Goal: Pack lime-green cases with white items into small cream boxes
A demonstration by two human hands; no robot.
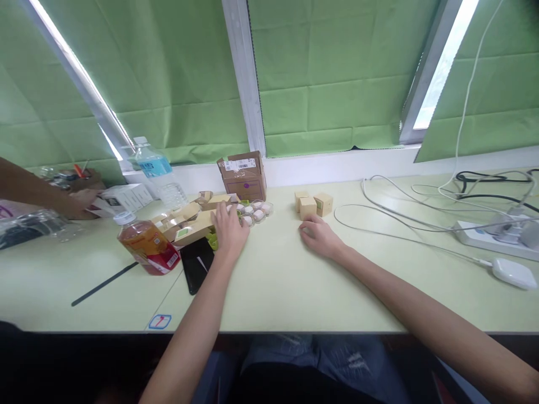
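Note:
Stretched forward over a pile of small yellow cartons (192,231), my left hand (231,229) has its fingers apart and bent downward. Its fingertips are at the cartons and the left end of a clear plastic tray (266,209) with several pinkish-white, egg-like pieces. I cannot see anything gripped in it. My right hand (320,235) rests on the table with loosely curled fingers and nothing visible inside. Just beyond its knuckles stand 3 small yellow boxes (308,207), close together. A black phone-like slab (196,264) lies beside my left forearm, partly over something green.
An opened brown cardboard box (244,178) stands against the wall. Left are a red-labelled drink bottle (148,245), a water bottle (160,174) and a dark strip (103,284). Another person's arm (50,193) reaches white boxes (126,197). Cables, a power strip (484,234) and white adapter (514,273) lie right.

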